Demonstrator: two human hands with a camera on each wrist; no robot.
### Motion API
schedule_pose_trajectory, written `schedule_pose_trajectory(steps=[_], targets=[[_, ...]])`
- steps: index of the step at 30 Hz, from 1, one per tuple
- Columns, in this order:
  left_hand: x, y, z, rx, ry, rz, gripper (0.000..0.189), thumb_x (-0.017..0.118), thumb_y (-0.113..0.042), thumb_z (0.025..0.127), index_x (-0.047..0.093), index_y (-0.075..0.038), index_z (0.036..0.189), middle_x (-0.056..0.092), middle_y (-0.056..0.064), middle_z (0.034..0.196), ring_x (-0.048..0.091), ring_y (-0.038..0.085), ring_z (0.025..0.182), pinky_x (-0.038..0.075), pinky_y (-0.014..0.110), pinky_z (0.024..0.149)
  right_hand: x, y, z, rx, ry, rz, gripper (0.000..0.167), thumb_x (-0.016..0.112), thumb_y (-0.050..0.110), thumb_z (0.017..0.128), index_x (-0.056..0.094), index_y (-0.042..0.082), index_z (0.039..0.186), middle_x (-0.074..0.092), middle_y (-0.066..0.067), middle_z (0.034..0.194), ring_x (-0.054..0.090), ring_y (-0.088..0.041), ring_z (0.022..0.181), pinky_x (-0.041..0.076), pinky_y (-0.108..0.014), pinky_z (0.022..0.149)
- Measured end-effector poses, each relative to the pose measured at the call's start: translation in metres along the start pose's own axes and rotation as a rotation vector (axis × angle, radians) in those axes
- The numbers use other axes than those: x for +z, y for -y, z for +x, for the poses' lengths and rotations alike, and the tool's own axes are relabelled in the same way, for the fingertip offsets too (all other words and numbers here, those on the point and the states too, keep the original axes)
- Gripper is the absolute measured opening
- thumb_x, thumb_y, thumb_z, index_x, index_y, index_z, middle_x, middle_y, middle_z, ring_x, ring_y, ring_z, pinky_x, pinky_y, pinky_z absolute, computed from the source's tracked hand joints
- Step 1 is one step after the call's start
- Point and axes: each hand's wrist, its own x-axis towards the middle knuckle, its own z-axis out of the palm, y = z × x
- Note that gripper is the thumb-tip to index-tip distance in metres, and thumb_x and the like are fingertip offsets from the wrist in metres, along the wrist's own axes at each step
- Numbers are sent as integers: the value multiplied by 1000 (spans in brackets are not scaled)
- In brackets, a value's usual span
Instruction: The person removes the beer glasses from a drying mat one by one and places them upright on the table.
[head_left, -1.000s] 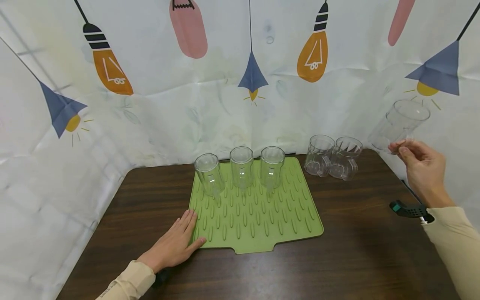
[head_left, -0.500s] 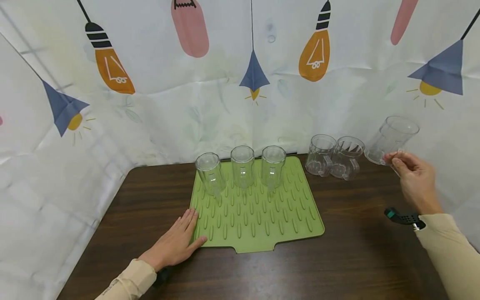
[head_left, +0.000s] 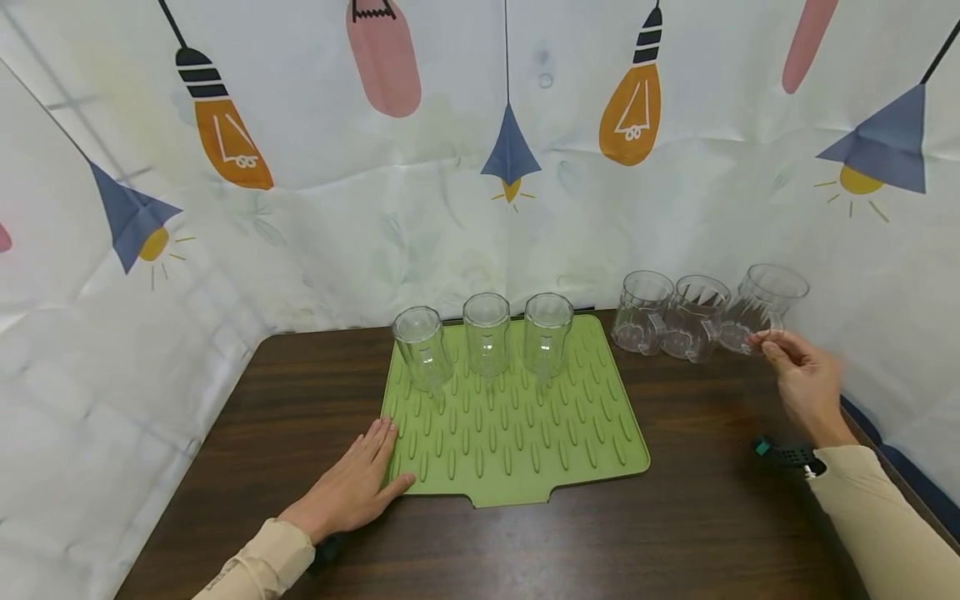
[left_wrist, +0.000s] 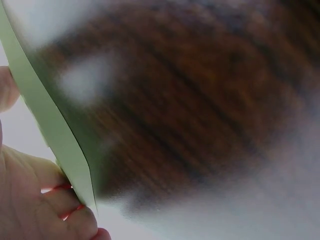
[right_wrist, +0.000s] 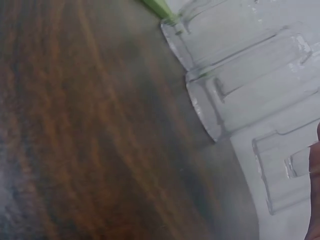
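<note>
Now, the counter (head_left: 600,542) carried the green mat (head_left: 517,433), the left hand (head_left: 348,487) lying flat along its side; back right, the right hand (head_left: 806,379) pinched a clear mug (head_left: 761,305) by its handle (right_wrist: 291,167), close beside the next mug (head_left: 690,312). A loose pinch could have meant a chipping clink!

the draining mat (head_left: 517,450) is green with raised dashes, the handled mugs (head_left: 643,312) clear, the table (head_left: 675,533) dark wood-grained brown, the sleeves (head_left: 862,500) beige, and the white backdrop cloth (head_left: 337,242) printed with orange bulbs (head_left: 628,117), blue lamps (head_left: 511,148) and pink shapes (head_left: 385,62).
</note>
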Motion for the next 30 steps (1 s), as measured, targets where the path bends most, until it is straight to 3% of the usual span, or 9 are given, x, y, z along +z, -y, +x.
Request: schedule_pose_trajectory(steps=[9, 30], targets=[[0, 0, 0, 6, -15, 10, 86, 51, -52, 106, 27, 11, 159, 22, 32, 169, 20, 48, 159, 26, 65, 127, 2, -9, -9, 47, 48, -110, 34, 59, 15, 105, 64, -11, 128, 76, 20, 113, 67, 7, 107, 49, 0, 91], [1, 1, 0, 1, -6, 2, 86, 51, -53, 106, 26, 10, 159, 21, 31, 169, 19, 48, 159, 25, 65, 127, 3, -18, -16, 63, 61, -146, 34, 60, 16, 106, 64, -8, 129, 75, 22, 114, 66, 9, 107, 48, 0, 91]])
